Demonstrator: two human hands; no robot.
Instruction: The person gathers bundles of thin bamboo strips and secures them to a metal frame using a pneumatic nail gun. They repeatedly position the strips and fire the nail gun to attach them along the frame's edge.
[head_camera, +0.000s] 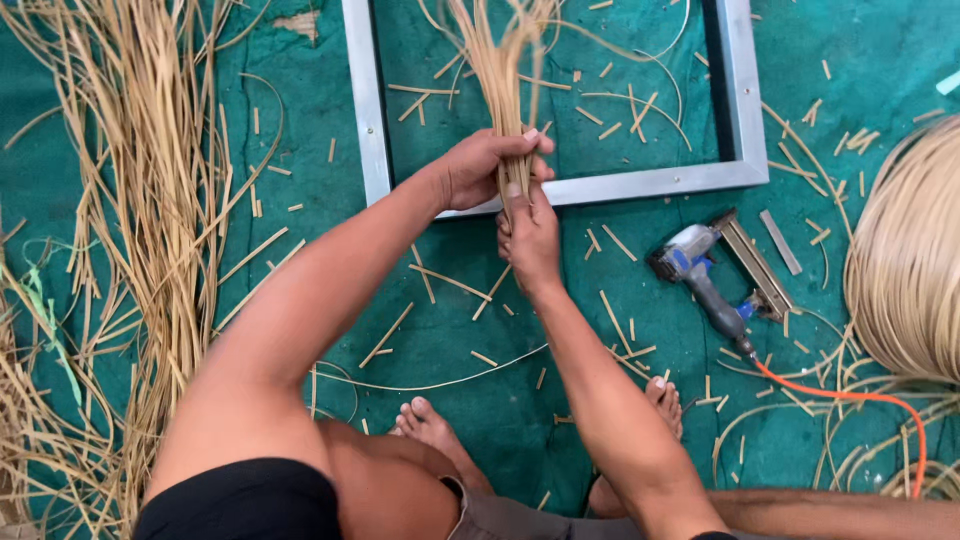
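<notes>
Tan rattan strip bundle (497, 70), thin, splayed up top, both hands gripping base.

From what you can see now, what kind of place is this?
Probably a rattan or cane weaving workshop on the floor: loose cane strips, a metal frame, a pneumatic staple gun, and both hands gripping a bundle of strips.

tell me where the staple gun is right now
In the head view the staple gun lies on the green mat, right of the right hand, just below the metal frame's lower right corner, with an orange hose trailing off.
</notes>
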